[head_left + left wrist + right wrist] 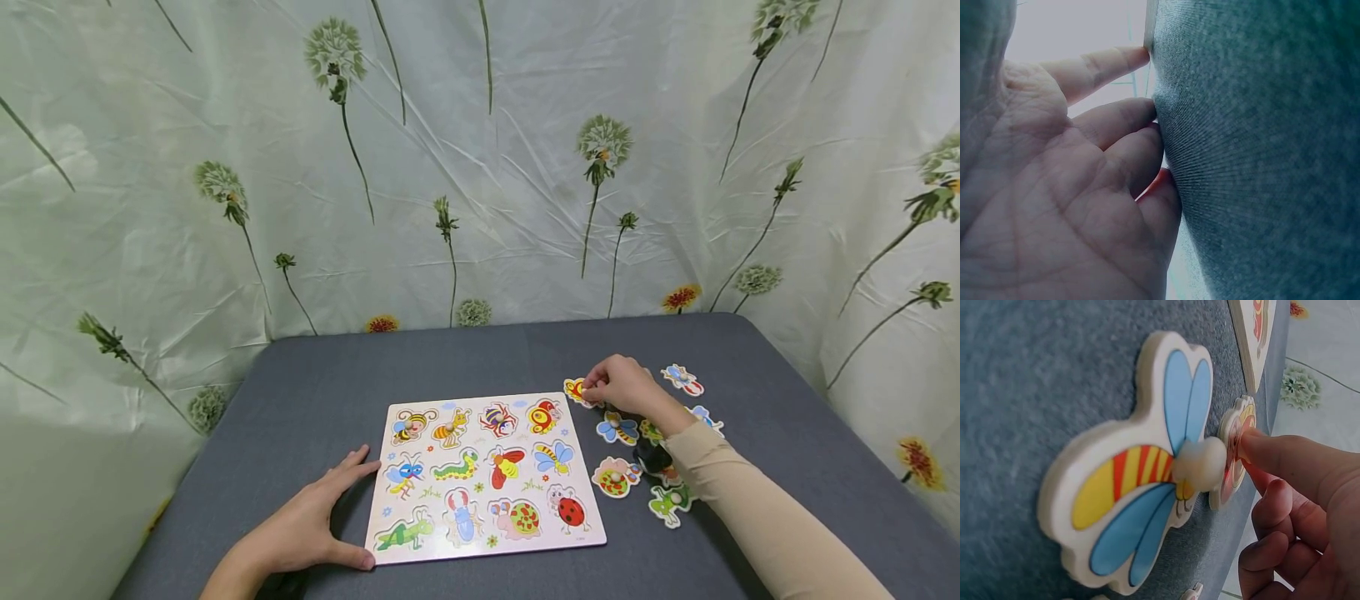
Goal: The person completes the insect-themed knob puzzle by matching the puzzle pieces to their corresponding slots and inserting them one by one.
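Observation:
My left hand (315,512) lies at the left edge of the wooden insect puzzle board (588,536), thumb at the near corner, fingers extended along the side. In the left wrist view, its fingertips touch the dark cloth and board edge. Beyond the board's far right corner, my right hand (626,385) pinches a yellow-and-red butterfly puzzle piece (574,390) between thumb and index finger; its knob is hidden by the fingers. A striped, blue-winged insect piece (1104,494) with a pale knob lies just beside that hand on the cloth.
Right of the board lie several loose pieces: a snail (613,482), a green grasshopper (666,507) and a blue-and-red beetle (684,381). My right forearm (757,508) partly covers others. A dandelion-print curtain (510,208) hangs behind the dark table (330,375).

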{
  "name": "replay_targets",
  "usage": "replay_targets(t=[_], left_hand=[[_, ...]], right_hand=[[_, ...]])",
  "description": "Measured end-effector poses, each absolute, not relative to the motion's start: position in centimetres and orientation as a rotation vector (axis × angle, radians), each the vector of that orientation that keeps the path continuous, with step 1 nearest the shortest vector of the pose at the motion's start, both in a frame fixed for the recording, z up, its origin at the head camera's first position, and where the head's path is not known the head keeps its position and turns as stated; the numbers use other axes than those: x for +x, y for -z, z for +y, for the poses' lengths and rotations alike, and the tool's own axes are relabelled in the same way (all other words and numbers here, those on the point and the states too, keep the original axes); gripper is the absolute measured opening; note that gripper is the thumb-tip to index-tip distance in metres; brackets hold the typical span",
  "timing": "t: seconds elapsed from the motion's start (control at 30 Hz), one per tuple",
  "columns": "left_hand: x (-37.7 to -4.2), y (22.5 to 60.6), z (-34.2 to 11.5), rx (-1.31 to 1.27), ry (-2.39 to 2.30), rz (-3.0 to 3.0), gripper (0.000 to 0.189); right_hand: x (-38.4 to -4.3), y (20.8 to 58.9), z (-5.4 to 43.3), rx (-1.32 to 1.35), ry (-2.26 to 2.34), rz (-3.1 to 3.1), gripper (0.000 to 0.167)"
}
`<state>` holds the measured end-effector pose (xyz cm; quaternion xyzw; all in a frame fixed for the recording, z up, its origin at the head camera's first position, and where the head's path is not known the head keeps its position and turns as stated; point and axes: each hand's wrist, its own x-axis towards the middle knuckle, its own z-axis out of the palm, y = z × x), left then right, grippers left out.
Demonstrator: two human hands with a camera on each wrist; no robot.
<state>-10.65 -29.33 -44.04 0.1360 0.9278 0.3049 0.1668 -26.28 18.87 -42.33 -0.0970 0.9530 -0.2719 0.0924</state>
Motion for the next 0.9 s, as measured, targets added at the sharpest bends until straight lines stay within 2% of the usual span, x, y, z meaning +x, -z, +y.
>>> replay_targets(t=[0.9], left_hand=[[-10.71, 44.05, -29.34, 0.366, -0.867, 2.628, 0.121]], right_hand=[[-26.91, 42.44, 19.26, -0.185, 0.775, 2.893, 0.015]])
